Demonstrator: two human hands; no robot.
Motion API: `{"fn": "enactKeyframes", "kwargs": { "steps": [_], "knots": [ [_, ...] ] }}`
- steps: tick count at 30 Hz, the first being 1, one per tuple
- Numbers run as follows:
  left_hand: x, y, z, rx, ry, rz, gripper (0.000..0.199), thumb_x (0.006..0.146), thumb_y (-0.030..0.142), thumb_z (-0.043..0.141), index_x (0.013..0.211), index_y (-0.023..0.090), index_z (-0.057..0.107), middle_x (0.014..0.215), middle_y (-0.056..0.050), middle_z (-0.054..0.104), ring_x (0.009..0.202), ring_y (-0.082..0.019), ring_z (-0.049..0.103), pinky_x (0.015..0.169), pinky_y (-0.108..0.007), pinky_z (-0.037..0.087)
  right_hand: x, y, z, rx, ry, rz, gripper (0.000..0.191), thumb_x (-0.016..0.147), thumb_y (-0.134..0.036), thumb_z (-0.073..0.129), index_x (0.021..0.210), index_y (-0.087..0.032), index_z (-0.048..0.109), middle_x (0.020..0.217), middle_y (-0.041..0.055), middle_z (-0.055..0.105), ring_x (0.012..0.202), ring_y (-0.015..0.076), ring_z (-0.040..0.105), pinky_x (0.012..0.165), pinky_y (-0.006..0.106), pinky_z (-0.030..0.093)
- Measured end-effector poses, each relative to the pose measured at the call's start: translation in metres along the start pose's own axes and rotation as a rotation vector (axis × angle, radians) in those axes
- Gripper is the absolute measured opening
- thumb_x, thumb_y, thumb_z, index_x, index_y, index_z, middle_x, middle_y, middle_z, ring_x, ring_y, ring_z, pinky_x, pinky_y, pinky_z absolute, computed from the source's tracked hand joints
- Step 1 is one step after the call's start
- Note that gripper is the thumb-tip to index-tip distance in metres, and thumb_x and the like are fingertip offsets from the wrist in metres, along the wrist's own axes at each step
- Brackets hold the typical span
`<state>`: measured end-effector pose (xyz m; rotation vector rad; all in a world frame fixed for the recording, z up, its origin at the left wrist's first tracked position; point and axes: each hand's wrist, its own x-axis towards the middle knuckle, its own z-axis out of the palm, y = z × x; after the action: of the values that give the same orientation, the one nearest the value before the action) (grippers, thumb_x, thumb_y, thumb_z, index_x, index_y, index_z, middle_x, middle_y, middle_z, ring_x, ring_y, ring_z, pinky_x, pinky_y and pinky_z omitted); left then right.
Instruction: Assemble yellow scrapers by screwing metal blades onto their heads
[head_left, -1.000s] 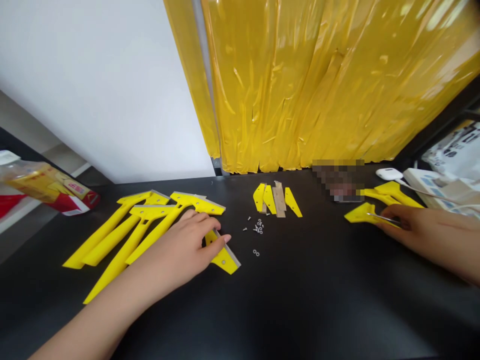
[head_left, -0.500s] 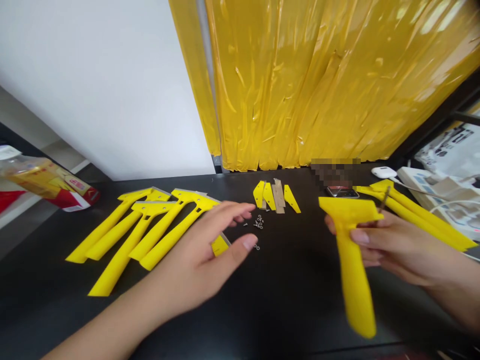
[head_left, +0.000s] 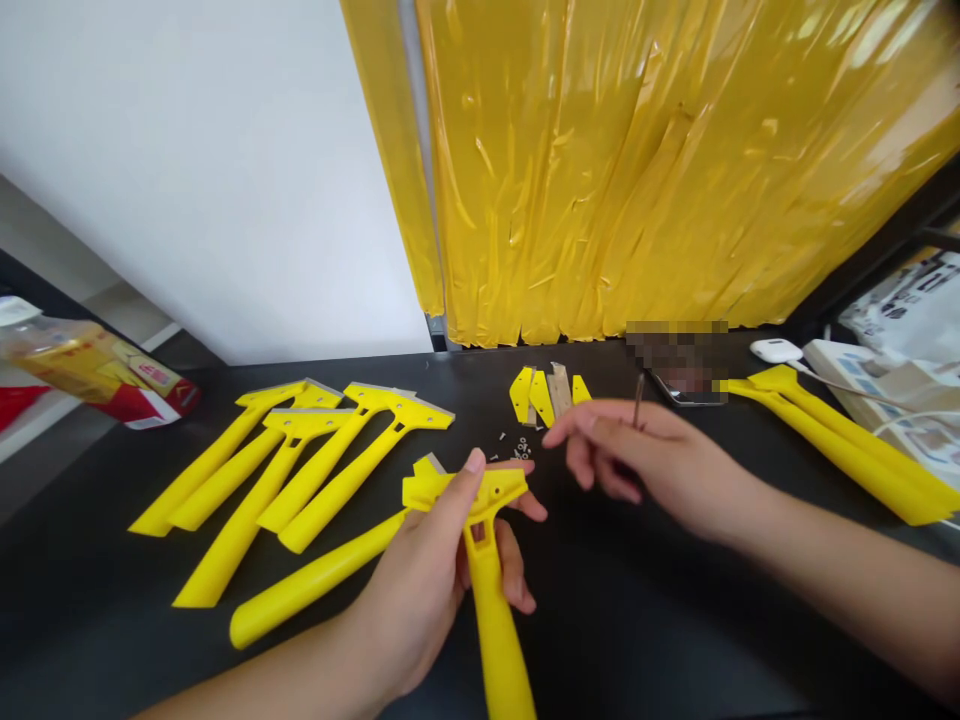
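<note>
The left hand (head_left: 420,590) is gripping a yellow plastic scraper (head_left: 480,530), its fingers curling behind the flat, T-shaped head while the thumb is pressing on the front, and the smooth tapered handle is pointing down toward the body. The right hand (head_left: 660,465) is hovering near it, with thumb and fingers pinching a slender metal driver (head_left: 638,400) that is standing upright. Just under the left wrist, another scraper (head_left: 315,575) is lying with its rounded glossy handle on the matte black bench (head_left: 637,620). To the left, a loose group of matching scrapers (head_left: 300,470) is lying with their metal-edged heads angled away. Ahead, tiny steel screws (head_left: 517,450) are scattered beside flat yellow pieces (head_left: 529,395) and dull, brownish strips (head_left: 559,390). On the right, two more scrapers (head_left: 847,450) are resting side by side, and a crinkled, shiny yellow plastic sheet (head_left: 600,170) is hanging behind the bench.
</note>
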<state>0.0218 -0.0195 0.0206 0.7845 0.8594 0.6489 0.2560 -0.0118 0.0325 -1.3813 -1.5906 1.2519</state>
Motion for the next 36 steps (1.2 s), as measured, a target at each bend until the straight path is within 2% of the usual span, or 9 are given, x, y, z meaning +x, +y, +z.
{"fn": "enactKeyframes", "kwargs": {
  "steps": [1, 4, 9, 15, 19, 23, 27, 31, 36],
  "knots": [
    [0.000, 0.001, 0.000, 0.000, -0.005, 0.000, 0.052, 0.103, 0.064, 0.052, 0.125, 0.019, 0.067, 0.086, -0.005, 0.073, 0.048, -0.014, 0.057, 0.056, -0.035, 0.059, 0.006, 0.006, -0.013, -0.231, 0.122, -0.064, 0.048, 0.109, -0.046, 0.036, 0.115, -0.017, 0.074, 0.076, 0.0027, 0.069, 0.051, 0.0120, 0.051, 0.048, 0.025, 0.041],
    [-0.001, 0.001, -0.001, 0.018, -0.071, 0.000, 0.029, 0.102, 0.047, 0.062, 0.118, 0.023, 0.062, 0.090, -0.004, 0.075, 0.045, -0.012, 0.054, 0.048, -0.029, 0.053, 0.022, 0.028, -0.042, -0.464, 0.271, -0.092, 0.040, 0.103, -0.028, 0.043, 0.132, -0.021, 0.070, 0.087, 0.0036, 0.075, 0.065, 0.0179, 0.064, 0.060, 0.030, 0.050],
    [-0.001, 0.002, -0.006, -0.013, -0.091, -0.060, 0.018, 0.097, 0.025, 0.065, 0.110, 0.013, 0.070, 0.084, -0.009, 0.074, 0.067, -0.017, 0.064, 0.063, -0.027, 0.054, 0.031, 0.055, -0.053, -0.754, 0.251, -0.200, 0.049, 0.098, -0.015, 0.048, 0.139, -0.029, 0.071, 0.129, 0.0058, 0.076, 0.118, 0.0271, 0.071, 0.101, 0.040, 0.054],
    [0.004, 0.002, -0.006, -0.070, 0.006, -0.077, 0.029, 0.102, 0.036, 0.067, 0.115, 0.010, 0.070, 0.086, -0.011, 0.075, 0.076, -0.020, 0.069, 0.073, -0.032, 0.060, 0.032, 0.057, -0.051, -0.952, 0.159, -0.258, 0.052, 0.097, -0.011, 0.046, 0.138, -0.028, 0.073, 0.109, 0.0073, 0.078, 0.098, 0.0255, 0.074, 0.088, 0.037, 0.057],
    [0.007, 0.000, -0.008, -0.031, -0.041, -0.078, 0.033, 0.106, 0.047, 0.059, 0.103, 0.015, 0.067, 0.088, -0.009, 0.075, 0.056, -0.014, 0.060, 0.057, -0.030, 0.058, 0.030, 0.055, -0.057, -0.999, 0.118, -0.271, 0.047, 0.095, -0.009, 0.045, 0.122, -0.029, 0.079, 0.108, 0.0044, 0.079, 0.097, 0.0233, 0.075, 0.087, 0.034, 0.057],
    [0.008, -0.001, -0.013, 0.064, -0.119, -0.097, 0.040, 0.108, 0.053, 0.051, 0.094, 0.018, 0.065, 0.058, 0.000, 0.062, 0.042, -0.011, 0.049, 0.044, -0.022, 0.047, 0.025, 0.050, -0.069, -1.014, 0.101, -0.263, 0.039, 0.092, -0.008, 0.046, 0.095, -0.028, 0.080, 0.099, 0.0009, 0.079, 0.092, 0.0201, 0.076, 0.084, 0.030, 0.056],
    [0.008, -0.002, -0.015, 0.106, -0.154, -0.126, 0.044, 0.108, 0.056, 0.049, 0.088, 0.019, 0.064, 0.046, 0.004, 0.050, 0.036, -0.009, 0.039, 0.039, -0.018, 0.040, 0.022, 0.048, -0.078, -1.041, 0.164, -0.198, 0.033, 0.095, -0.015, 0.049, 0.099, -0.030, 0.078, 0.103, -0.0022, 0.082, 0.092, 0.0195, 0.077, 0.079, 0.028, 0.054],
    [0.007, -0.001, -0.015, 0.117, -0.150, -0.151, 0.044, 0.107, 0.056, 0.050, 0.085, 0.020, 0.063, 0.046, 0.005, 0.047, 0.036, -0.009, 0.037, 0.037, -0.017, 0.038, 0.018, 0.044, -0.071, -1.131, 0.210, -0.148, 0.020, 0.096, -0.025, 0.054, 0.086, -0.027, 0.071, 0.081, -0.0025, 0.077, 0.069, 0.0180, 0.071, 0.062, 0.029, 0.044],
    [0.008, 0.000, -0.015, 0.118, -0.151, -0.173, 0.041, 0.105, 0.056, 0.053, 0.085, 0.021, 0.061, 0.047, 0.005, 0.048, 0.035, -0.008, 0.035, 0.034, -0.016, 0.037, 0.010, 0.042, -0.051, -1.276, 0.279, -0.140, 0.030, 0.098, -0.044, 0.058, 0.077, -0.024, 0.067, 0.073, 0.0037, 0.072, 0.063, 0.0211, 0.066, 0.057, 0.032, 0.031]
  ]
}}
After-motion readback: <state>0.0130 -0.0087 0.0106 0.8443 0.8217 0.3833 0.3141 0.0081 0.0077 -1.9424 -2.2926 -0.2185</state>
